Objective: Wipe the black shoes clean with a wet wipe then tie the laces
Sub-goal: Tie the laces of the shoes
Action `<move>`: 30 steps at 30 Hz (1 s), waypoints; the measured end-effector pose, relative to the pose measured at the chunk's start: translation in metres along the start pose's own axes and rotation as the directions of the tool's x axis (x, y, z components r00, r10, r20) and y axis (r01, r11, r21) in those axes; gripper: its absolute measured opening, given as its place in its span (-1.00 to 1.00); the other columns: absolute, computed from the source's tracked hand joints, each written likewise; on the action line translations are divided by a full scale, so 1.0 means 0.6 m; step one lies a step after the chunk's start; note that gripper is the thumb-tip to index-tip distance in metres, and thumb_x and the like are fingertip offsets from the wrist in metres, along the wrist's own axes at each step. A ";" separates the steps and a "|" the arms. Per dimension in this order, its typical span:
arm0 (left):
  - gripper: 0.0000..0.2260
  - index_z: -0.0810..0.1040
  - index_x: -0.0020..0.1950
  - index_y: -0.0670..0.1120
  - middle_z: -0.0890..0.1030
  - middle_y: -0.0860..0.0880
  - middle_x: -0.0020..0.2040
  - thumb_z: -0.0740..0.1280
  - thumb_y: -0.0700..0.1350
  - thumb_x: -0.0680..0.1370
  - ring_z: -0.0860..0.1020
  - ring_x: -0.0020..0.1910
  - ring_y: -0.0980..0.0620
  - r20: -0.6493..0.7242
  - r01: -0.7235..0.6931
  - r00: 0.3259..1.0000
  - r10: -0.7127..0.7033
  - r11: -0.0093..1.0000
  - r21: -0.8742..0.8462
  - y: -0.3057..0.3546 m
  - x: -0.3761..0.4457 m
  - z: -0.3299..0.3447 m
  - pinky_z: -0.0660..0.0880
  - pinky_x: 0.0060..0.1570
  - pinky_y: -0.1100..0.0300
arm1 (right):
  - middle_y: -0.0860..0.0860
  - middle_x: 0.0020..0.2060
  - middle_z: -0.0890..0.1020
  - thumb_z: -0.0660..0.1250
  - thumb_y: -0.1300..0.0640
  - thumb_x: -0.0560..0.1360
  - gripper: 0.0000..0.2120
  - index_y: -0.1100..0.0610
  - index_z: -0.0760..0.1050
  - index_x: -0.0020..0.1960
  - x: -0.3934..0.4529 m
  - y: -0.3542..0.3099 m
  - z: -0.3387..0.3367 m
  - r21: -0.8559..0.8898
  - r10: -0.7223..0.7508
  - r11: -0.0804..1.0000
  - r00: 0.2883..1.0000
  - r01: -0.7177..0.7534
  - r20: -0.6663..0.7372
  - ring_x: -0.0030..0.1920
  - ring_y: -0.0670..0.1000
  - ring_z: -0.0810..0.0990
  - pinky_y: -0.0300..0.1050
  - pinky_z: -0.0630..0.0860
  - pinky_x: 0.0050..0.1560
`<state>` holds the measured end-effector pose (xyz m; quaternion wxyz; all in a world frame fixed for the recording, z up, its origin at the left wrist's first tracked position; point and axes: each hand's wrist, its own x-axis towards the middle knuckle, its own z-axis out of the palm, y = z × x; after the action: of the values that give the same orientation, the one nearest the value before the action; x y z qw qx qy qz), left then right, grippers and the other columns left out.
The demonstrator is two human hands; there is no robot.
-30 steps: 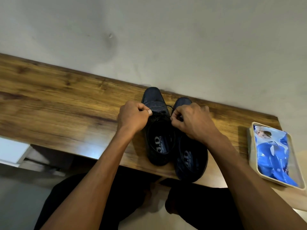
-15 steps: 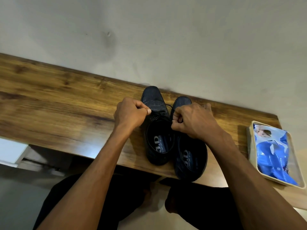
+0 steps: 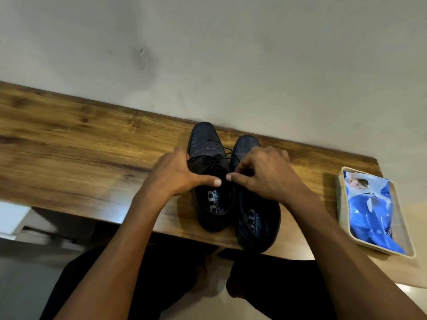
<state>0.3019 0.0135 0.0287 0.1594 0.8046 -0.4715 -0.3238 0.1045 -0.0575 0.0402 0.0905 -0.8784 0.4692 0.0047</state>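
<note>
shoes (image 3: 211, 181): 2 | hands (image 3: 175, 174): 2 | wipe packs (image 3: 369, 211): 1 | trays (image 3: 342, 204): 1 | tables (image 3: 80, 144): 1
</note>
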 end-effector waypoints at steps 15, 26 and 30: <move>-0.89 0.64 -0.08 -0.10 0.59 -0.06 -0.27 0.48 -0.14 0.43 0.56 -0.27 -0.06 -0.139 -0.048 0.986 0.092 0.954 0.294 -0.018 -0.005 -0.011 0.40 -0.34 0.15 | -0.02 -0.01 0.50 0.33 -0.32 0.47 -0.61 0.02 0.61 -0.17 -0.009 -0.079 0.034 -0.032 0.008 0.999 1.000 -0.009 -0.022 0.14 0.10 0.41 0.10 0.30 0.14; -0.56 0.58 0.06 -0.12 0.60 -0.05 -0.08 0.51 0.18 0.41 0.55 -0.07 -0.04 -0.371 -0.239 0.881 0.293 0.953 0.185 0.027 -0.032 -0.003 0.47 -0.13 0.10 | -0.16 -0.11 0.66 0.38 -0.29 0.47 -0.66 -0.04 0.68 -0.01 -0.046 0.067 -0.025 0.394 0.230 0.907 0.958 -0.146 -0.174 -0.16 -0.22 0.58 -0.22 0.42 -0.21; -0.66 0.61 0.12 -0.07 0.57 -0.02 -0.06 0.45 0.13 0.49 0.53 -0.12 0.01 -0.156 -0.477 0.851 0.502 0.862 0.175 0.084 -0.036 0.047 0.50 -0.07 0.10 | -0.09 0.07 0.70 0.36 -0.42 0.33 -0.30 0.00 0.58 0.31 -0.063 0.113 -0.014 0.371 0.209 0.897 0.970 -0.242 0.128 0.00 -0.14 0.61 -0.23 0.49 -0.08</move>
<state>0.2427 0.0079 0.0442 0.2299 0.6942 -0.6630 -0.1602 0.0265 -0.0646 0.0412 0.2793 -0.7823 0.5554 -0.0395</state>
